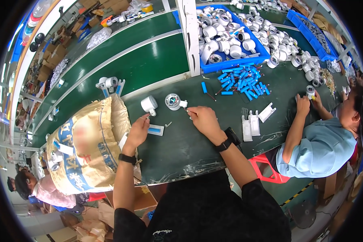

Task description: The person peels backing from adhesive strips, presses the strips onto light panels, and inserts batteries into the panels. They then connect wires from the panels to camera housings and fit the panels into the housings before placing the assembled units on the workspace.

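Toward the middle of the dark green table, my left hand [138, 131] is closed, its fingertips at the short stem of a white round housing [149, 104]. Just to the right lies a second white round housing [173, 101], its open face up and electronics showing inside. My right hand [206, 122] pinches at the end of that one's stem; what is between the fingertips is too small to make out. Close by my left hand is a white rectangular tray [161, 130] with a blue battery cell in it. A small pale piece [168, 124] lies between my hands.
A large printed sack [88, 145] fills the table's left end. Blue battery cells [244, 82] are heaped beyond my right hand, before a blue bin [262, 56] of white housings. White plastic covers [251, 126] lie at right. A co-worker [316, 141] sits there, handling a housing.
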A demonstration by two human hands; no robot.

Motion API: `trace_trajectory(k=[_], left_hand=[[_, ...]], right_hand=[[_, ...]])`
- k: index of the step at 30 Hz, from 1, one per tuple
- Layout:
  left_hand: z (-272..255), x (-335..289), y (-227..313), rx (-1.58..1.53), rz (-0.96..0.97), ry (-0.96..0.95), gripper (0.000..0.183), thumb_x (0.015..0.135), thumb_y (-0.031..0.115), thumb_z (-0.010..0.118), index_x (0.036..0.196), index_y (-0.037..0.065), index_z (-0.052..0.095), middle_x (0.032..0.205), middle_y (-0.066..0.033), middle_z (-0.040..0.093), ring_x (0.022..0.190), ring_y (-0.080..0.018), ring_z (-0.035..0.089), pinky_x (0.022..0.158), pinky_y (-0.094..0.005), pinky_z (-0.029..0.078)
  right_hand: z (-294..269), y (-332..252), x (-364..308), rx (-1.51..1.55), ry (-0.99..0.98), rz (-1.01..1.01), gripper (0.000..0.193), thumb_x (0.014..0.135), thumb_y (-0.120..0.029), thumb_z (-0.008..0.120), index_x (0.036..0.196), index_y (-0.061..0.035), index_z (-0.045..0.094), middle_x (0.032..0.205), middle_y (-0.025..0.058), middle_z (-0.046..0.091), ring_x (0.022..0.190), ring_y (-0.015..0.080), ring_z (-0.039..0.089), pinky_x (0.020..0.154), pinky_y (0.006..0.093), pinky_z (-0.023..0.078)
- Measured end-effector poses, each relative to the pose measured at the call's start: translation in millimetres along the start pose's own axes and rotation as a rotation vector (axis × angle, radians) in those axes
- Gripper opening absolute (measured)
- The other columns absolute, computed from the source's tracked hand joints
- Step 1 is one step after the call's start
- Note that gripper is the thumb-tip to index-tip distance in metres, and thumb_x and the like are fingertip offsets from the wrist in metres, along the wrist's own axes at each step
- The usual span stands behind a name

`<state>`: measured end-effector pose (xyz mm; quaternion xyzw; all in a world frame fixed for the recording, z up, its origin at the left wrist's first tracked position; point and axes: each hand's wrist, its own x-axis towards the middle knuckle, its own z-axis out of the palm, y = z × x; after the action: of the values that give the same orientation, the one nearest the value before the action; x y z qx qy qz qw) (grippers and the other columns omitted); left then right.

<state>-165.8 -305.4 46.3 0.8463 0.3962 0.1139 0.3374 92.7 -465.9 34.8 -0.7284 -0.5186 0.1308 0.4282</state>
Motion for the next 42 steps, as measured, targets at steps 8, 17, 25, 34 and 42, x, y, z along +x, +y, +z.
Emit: trace_trajectory(k=[8, 17, 25, 34, 42], left_hand=[[-10.5, 0.4, -8.9, 0.056, 0.048, 0.006, 0.033, 0.108, 0.019, 0.050, 0.136, 0.006, 0.063, 0.086, -0.0105, 0.066, 0.081, -0.0223, 0.065, 0.077, -0.0340, 0.052], [-12.5, 3.1, -15.9, 0.122, 0.025, 0.028, 0.031, 0.107, 0.018, 0.051, 0.133, 0.008, 0.064, 0.084, -0.0125, 0.066, 0.080, -0.0235, 0.065, 0.076, -0.0356, 0.051], [-13.3, 6.8, -10.1, 0.162, 0.017, 0.031, 0.032, 0.108, 0.021, 0.049, 0.132, 0.007, 0.064, 0.084, -0.0135, 0.066, 0.080, -0.0246, 0.065, 0.076, -0.0363, 0.051], [-14.0, 6.8, -10.6, 0.163, 0.003, 0.027, 0.032, 0.108, 0.022, 0.049, 0.131, 0.007, 0.065, 0.084, -0.0143, 0.066, 0.078, -0.0251, 0.065, 0.075, -0.0367, 0.052], [-14.5, 7.0, -8.0, 0.174, 0.010, 0.028, 0.032, 0.107, 0.022, 0.050, 0.132, 0.007, 0.065, 0.083, -0.0137, 0.065, 0.077, -0.0246, 0.065, 0.074, -0.0362, 0.052]], right_hand=[[11.8, -1.7, -3.5, -0.061, 0.050, -0.085, 0.010, 0.089, -0.010, 0.067, 0.094, -0.0042, 0.073, 0.083, 0.0149, 0.068, 0.082, 0.0363, 0.065, 0.074, 0.0483, 0.052], [17.8, 5.2, -2.1, -0.061, 0.071, -0.117, 0.010, 0.089, -0.009, 0.068, 0.096, -0.0050, 0.073, 0.083, 0.0121, 0.069, 0.080, 0.0336, 0.064, 0.073, 0.0448, 0.052], [18.2, 7.6, -3.3, -0.051, 0.094, -0.131, 0.009, 0.089, -0.009, 0.068, 0.096, -0.0041, 0.073, 0.085, 0.0118, 0.071, 0.079, 0.0330, 0.064, 0.075, 0.0446, 0.052], [16.9, 4.4, -4.4, -0.079, 0.090, -0.132, 0.010, 0.090, -0.009, 0.067, 0.096, -0.0039, 0.073, 0.086, 0.0119, 0.072, 0.080, 0.0334, 0.065, 0.076, 0.0451, 0.053], [16.2, 3.4, -5.4, -0.081, 0.090, -0.128, 0.011, 0.091, -0.009, 0.066, 0.096, -0.0028, 0.073, 0.087, 0.0125, 0.072, 0.080, 0.0333, 0.065, 0.077, 0.0455, 0.053]])
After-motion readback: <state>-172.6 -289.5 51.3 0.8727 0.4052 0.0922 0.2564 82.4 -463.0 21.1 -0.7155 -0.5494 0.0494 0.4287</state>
